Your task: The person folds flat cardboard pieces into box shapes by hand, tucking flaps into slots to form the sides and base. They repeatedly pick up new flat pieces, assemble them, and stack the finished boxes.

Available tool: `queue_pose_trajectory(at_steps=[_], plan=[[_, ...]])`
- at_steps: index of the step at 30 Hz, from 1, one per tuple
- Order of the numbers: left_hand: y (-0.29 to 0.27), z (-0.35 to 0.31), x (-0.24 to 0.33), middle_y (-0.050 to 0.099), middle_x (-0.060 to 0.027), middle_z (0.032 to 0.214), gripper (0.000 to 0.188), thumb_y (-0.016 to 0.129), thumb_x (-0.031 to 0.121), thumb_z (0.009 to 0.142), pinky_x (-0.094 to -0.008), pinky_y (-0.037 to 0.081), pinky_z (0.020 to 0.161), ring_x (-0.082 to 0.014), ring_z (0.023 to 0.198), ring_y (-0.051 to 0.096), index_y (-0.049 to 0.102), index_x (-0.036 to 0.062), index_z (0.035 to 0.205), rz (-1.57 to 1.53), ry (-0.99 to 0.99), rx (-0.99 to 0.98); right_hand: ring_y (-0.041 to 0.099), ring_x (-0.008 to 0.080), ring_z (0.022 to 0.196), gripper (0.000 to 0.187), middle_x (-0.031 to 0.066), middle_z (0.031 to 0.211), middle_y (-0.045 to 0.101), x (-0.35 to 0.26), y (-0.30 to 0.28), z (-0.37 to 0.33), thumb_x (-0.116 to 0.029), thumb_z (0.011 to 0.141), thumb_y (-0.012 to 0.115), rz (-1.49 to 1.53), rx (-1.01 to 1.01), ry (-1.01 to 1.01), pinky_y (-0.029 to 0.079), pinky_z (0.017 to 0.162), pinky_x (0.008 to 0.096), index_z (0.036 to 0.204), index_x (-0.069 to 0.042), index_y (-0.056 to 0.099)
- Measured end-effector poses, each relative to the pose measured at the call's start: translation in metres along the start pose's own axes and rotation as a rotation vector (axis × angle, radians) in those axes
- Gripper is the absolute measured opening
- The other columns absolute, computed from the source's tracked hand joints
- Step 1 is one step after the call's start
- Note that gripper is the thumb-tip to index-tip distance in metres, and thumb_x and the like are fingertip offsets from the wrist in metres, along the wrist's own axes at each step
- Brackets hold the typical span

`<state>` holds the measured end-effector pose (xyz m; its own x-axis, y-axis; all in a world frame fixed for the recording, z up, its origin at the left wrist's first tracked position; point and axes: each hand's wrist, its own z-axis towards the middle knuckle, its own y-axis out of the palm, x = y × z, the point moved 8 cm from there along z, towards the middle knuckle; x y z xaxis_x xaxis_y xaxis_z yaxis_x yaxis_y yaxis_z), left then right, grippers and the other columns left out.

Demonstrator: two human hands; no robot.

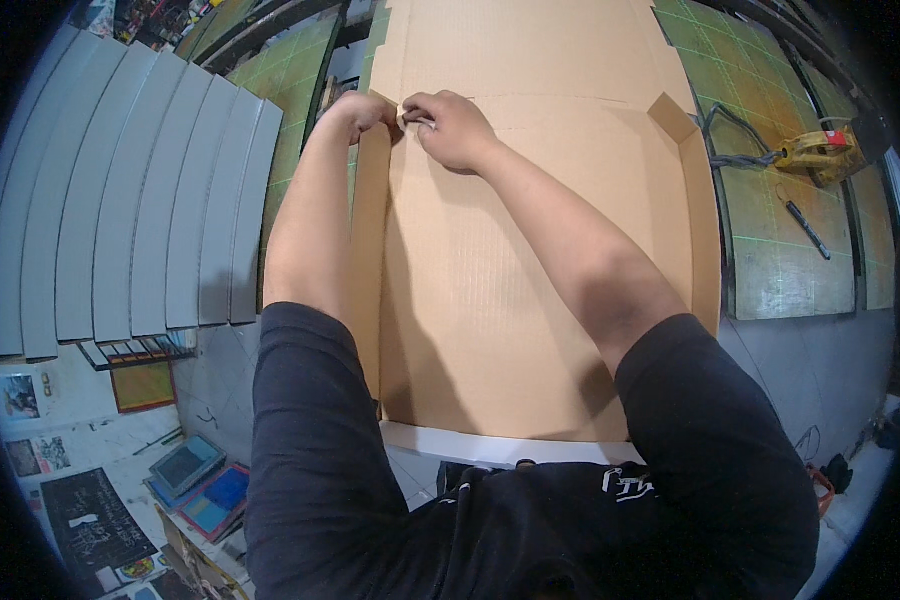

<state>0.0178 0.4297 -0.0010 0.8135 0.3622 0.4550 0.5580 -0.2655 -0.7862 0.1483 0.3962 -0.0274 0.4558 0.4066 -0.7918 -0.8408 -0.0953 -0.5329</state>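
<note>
A large brown cardboard box blank (530, 300) lies in front of me, with its left side wall (370, 260) and right side wall (703, 230) folded up. At the far end of the left wall, my left hand (360, 115) is closed around the cardboard, thumb side toward the corner flap. Just right of it, my right hand (455, 132) has its fingers bent inside that same corner. A small pale piece shows between the right fingers, too small to name. The fingertips of both hands are partly hidden. On the far right, a corner flap (675, 118) sticks inward from the wall.
Overlapping grey panels (130, 200) are stacked on the left. To the right, a yellow tool (815, 155) with a cable and a black pen (808, 230) lie on a green-lined work surface (780, 270). Framed screens (200, 480) sit low at the left.
</note>
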Motion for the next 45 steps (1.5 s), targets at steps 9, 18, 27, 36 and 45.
queue_pose_trajectory(at_steps=[9,18,27,36,45], plan=[[-0.003,0.009,0.011,0.066,-0.0153,0.079,0.027,0.068,0.017,0.069,-0.0313,0.048,0.054,-0.0188,0.065,0.063,0.064,-0.0074,0.079,0.272,0.019,0.207,0.053,0.0293,0.103,0.044,0.0145,0.108,0.056,-0.012,0.002,-0.003,-0.009,0.079,0.043,-0.134,-0.077,-0.025,0.042,0.091,0.0383,0.122,-0.013,0.047],[0.002,0.003,-0.023,0.064,-0.0132,0.079,0.020,0.059,0.011,0.077,-0.0338,0.047,0.060,-0.0202,0.069,0.060,0.064,-0.0060,0.087,-0.428,0.109,0.214,0.047,0.0261,0.112,0.044,0.0137,0.105,0.057,-0.039,0.019,-0.014,-0.018,0.088,0.040,-0.610,-0.262,-0.232,0.019,0.106,0.0522,0.132,-0.013,0.038],[0.025,0.005,-0.037,0.060,-0.0100,0.080,0.024,0.052,0.019,0.087,-0.0360,0.045,0.060,-0.0212,0.067,0.057,0.059,-0.0031,0.092,-0.941,0.024,0.016,0.046,0.0242,0.115,0.043,0.0088,0.109,0.058,-0.044,0.017,-0.014,-0.026,0.092,0.035,-0.721,-0.356,-0.391,0.013,0.107,0.0550,0.133,-0.012,0.036],[0.025,-0.005,-0.019,0.062,-0.0090,0.085,0.027,0.047,0.024,0.088,-0.0370,0.046,0.067,-0.0208,0.076,0.058,0.061,0.0028,0.097,-0.722,0.001,-0.086,0.040,0.0229,0.122,0.046,0.0048,0.125,0.050,-0.030,0.008,-0.013,-0.021,0.093,0.034,-0.742,-0.251,-0.257,0.015,0.106,0.0558,0.138,-0.019,0.028],[0.009,0.003,-0.007,0.062,-0.0117,0.067,0.025,0.053,0.019,0.077,-0.0333,0.046,0.057,-0.0193,0.061,0.058,0.066,-0.0023,0.075,-0.242,0.240,0.247,0.048,0.0293,0.115,0.040,0.0107,0.120,0.055,-0.003,-0.021,0.000,-0.008,0.086,0.038,-0.261,0.081,-0.064,0.036,0.098,0.0451,0.125,-0.009,0.044]])
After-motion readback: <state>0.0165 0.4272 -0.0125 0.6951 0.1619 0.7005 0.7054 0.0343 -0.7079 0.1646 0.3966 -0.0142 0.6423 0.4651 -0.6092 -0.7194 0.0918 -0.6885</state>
